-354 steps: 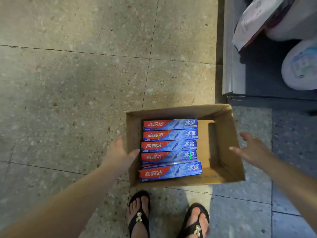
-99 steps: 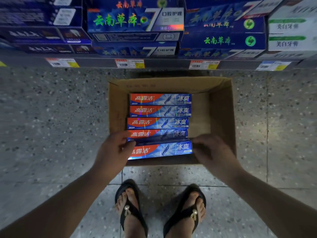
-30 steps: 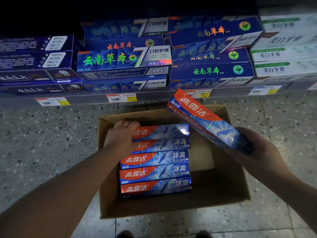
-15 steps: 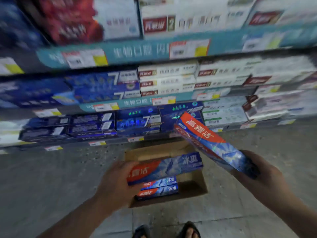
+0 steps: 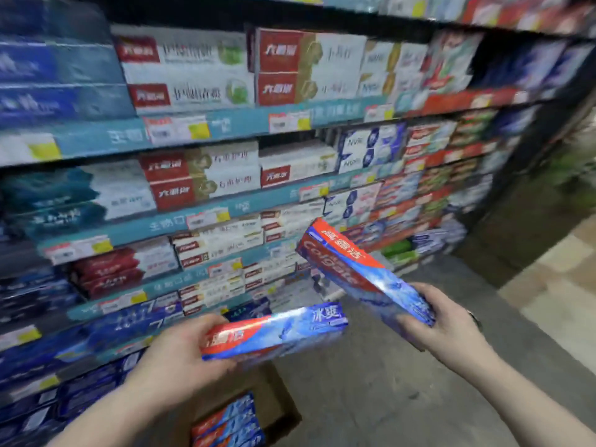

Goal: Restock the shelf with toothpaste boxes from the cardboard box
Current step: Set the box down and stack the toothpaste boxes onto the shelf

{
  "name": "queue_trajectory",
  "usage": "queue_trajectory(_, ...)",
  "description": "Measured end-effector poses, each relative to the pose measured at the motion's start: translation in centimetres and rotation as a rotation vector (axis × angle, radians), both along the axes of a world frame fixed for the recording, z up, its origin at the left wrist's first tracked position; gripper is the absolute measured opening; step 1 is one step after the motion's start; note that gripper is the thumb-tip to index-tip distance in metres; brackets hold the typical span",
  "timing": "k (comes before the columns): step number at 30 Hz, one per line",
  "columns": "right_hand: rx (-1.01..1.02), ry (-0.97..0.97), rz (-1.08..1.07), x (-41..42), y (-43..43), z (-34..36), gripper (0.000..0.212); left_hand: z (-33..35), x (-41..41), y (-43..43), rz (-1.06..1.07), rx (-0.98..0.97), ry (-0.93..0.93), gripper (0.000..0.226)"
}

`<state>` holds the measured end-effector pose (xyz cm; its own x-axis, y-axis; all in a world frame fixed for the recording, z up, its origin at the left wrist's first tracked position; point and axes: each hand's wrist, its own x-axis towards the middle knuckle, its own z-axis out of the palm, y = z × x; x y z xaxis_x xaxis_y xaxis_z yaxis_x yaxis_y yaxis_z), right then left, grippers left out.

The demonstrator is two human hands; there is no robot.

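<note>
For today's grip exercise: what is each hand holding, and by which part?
The left hand grips one toothpaste box by its red end. The right hand grips another toothpaste box by its blue end.

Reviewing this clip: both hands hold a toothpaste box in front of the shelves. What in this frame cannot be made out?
Head view, all of it:
- Cardboard box: the left hand, its toothpaste box and the bottom edge cover it; the count of boxes left is unclear.
- Price tags: motion blur makes them unreadable.
- Matching shelf slot: the far right stock is too small and blurred.
- Right hand: its box hides the fingers.
</note>
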<state>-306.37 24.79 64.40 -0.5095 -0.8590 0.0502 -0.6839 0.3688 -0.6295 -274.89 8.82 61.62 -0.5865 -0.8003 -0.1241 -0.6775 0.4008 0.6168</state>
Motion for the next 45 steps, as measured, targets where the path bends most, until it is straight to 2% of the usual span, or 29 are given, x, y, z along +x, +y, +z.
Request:
queue_trajectory(4,-0.029,0.074,-0.093,-2.2,5.4,5.3,0.049,5.5,-4.8,1.5,-0.131,-0.019,0.009,0.033)
queue_trajectory(8,-0.054,0.054,-0.221,-6.6,10.3,8.1,0.038,9.5,-11.0,3.2,-0.254,-0.018,0.01,0.037)
queue_trajectory(11,-0.099,0.038,-0.262,-11.3,13.8,9.7,0.041,11.4,-16.4,4.8,-0.288,-0.012,0.035,0.038)
queue_trajectory(15,-0.144,0.016,-0.294,-18.9,18.0,11.6,0.04,12.7,-24.5,7.3,-0.292,0.031,0.065,0.039)
queue_trajectory(17,-0.143,0.012,-0.302,-22.6,19.7,13.1,0.031,13.5,-28.5,8.8,-0.27,0.053,0.096,0.039)
queue_trajectory(19,-0.129,0.065,-0.314,-26.4,21.1,14.1,0.047,14.1,-32.2,10.1,-0.265,0.05,0.112,0.039)
queue_trajectory(22,-0.175,0.104,-0.298,-31.9,22.2,15.4,0.059,14.6,-36.9,11.5,-0.258,0.061,0.107,0.04)
queue_trajectory(23,-0.19,0.104,-0.283,-33.3,22.2,15.9,0.056,14.6,-38.3,11.7,-0.254,0.075,0.109,0.04)
queue_trajectory(25,-0.199,0.088,-0.233,-36.0,21.7,16.6,0.033,14.8,-40.8,11.8,-0.238,0.106,0.1,0.038)
queue_trajectory(27,-0.204,0.092,-0.212,-38.9,20.8,16.6,0.039,15.1,-43.0,11.4,-0.235,0.129,0.089,0.038)
queue_trajectory(33,-0.137,0.153,-0.185,-46.9,16.8,16.1,0.03,16.6,-50.2,7.8,-0.244,0.087,0.061,0.039)
queue_trajectory(37,-0.124,0.214,-0.166,-53.0,12.5,16.9,0.03,16.8,-56.4,3.0,-0.232,-0.012,0.062,0.051)
queue_trajectory(41,-0.107,0.261,-0.201,-59.4,7.3,18.8,0.03,17.9,-63.2,-2.2,-0.25,-0.001,0.107,0.036)
queue_trajectory(45,-0.121,0.3,-0.184,-65.1,2.1,20.3,0.035,19.2,-69.0,-7.1,-0.25,-0.047,0.123,0.037)
